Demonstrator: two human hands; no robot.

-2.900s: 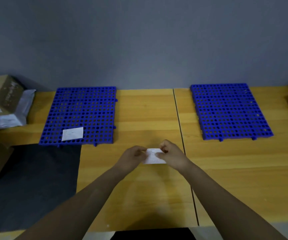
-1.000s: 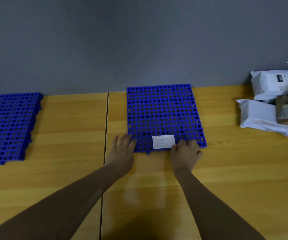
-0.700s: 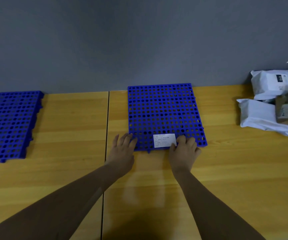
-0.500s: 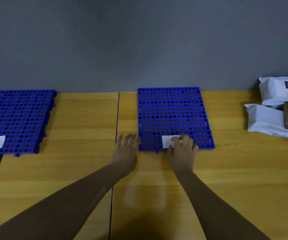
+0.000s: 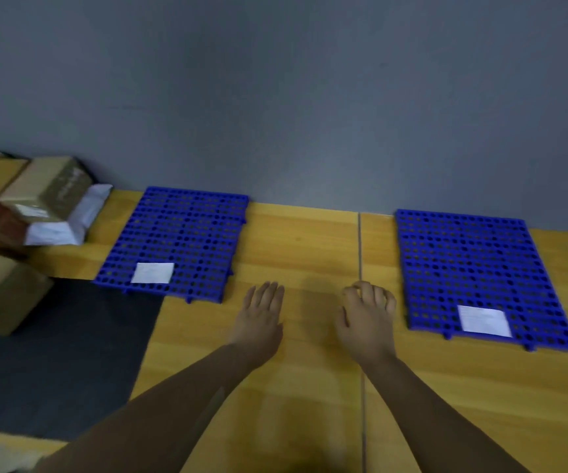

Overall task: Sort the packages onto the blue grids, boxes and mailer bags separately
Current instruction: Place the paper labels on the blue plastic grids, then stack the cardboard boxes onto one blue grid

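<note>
Withdrawn from the right blue grid, the left hand and right hand hover apart over the surface between the grids. Cardboard boxes and a white mailer bag lie far left, beside the left blue grid. Left fingers straight, right loosely curled; both empty.

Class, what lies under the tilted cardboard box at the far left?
A white mailer bag pokes out from beneath the cardboard box, along its right and near edges. The box hides the rest of the bag and anything else below.
</note>
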